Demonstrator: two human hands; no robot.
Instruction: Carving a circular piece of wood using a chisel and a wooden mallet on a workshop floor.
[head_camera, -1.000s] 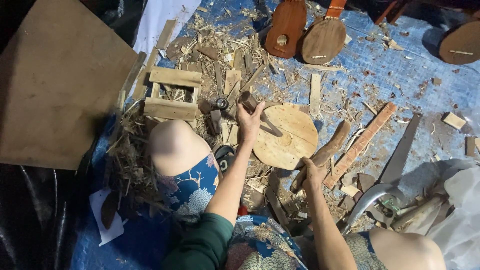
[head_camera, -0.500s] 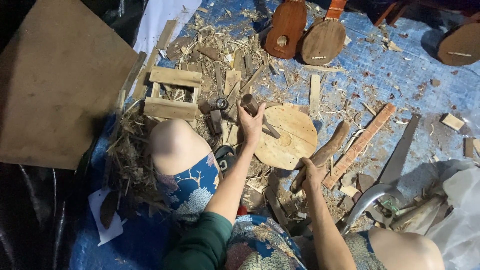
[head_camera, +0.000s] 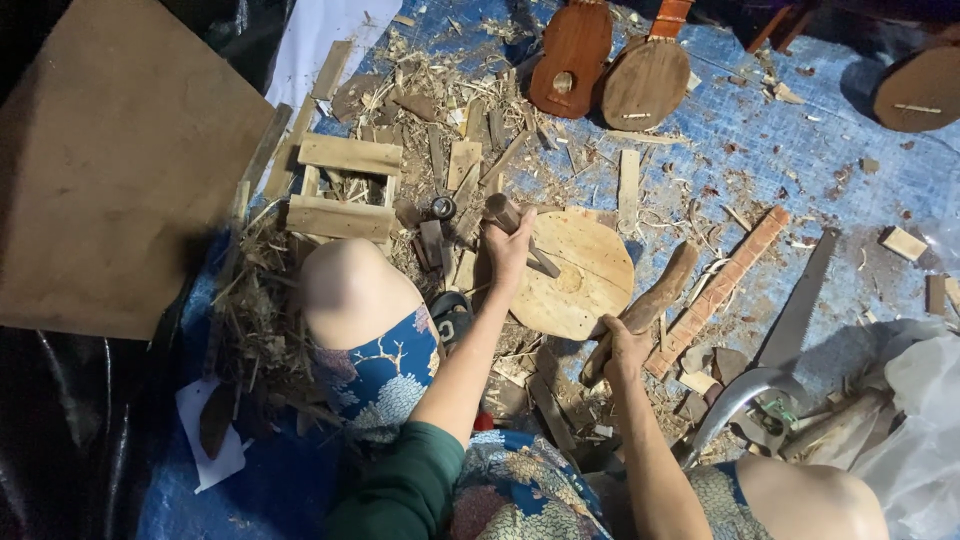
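I sit on a blue tarp (head_camera: 800, 140) strewn with wood shavings, knees apart. My left hand (head_camera: 508, 250) is closed round a dark chisel-like tool (head_camera: 515, 228) whose tip rests on a round pale wooden disc (head_camera: 578, 272) lying flat on the ground. My right hand (head_camera: 626, 345) grips the lower end of a thick brown wooden club (head_camera: 650, 300), which lies slanted just right of the disc.
A small wooden frame (head_camera: 340, 188) lies left of the disc. A large plywood sheet (head_camera: 110, 170) fills the left. Small unfinished stringed-instrument bodies (head_camera: 610, 65) lie at the top. A saw blade (head_camera: 795, 310), a brick-red strip (head_camera: 720, 285), a curved blade (head_camera: 730, 405) and scrap pieces lie right.
My left hand has shifted slightly with the tool on the disc. The right hand stays on the club.
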